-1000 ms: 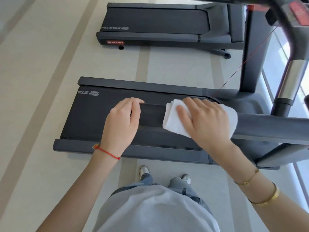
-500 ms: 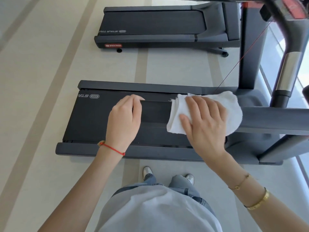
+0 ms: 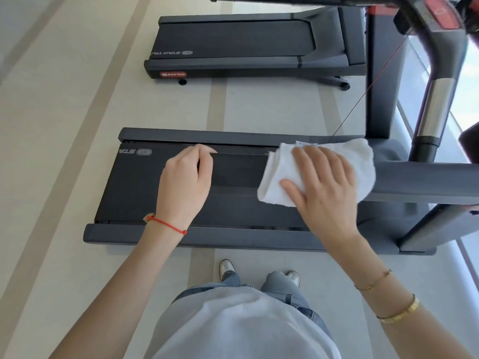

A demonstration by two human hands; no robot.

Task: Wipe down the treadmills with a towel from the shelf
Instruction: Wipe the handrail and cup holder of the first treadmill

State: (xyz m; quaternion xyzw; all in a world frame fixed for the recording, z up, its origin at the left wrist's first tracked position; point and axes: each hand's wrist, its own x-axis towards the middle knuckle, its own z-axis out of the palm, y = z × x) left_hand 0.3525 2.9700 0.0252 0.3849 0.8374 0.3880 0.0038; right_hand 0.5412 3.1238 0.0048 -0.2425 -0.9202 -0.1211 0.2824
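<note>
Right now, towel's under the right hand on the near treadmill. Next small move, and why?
Probably sweep the white towel leftward along the belt: the right hand presses it flat at the belt's console end, and the stretch toward the left hand looks uncovered.

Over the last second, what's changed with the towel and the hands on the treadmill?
The right hand, pressing flat on the white towel, has slid it away from the person across the near treadmill belt toward the far side rail. The left hand has stayed put on the belt, fingers bent. The far treadmill is untouched.
</note>
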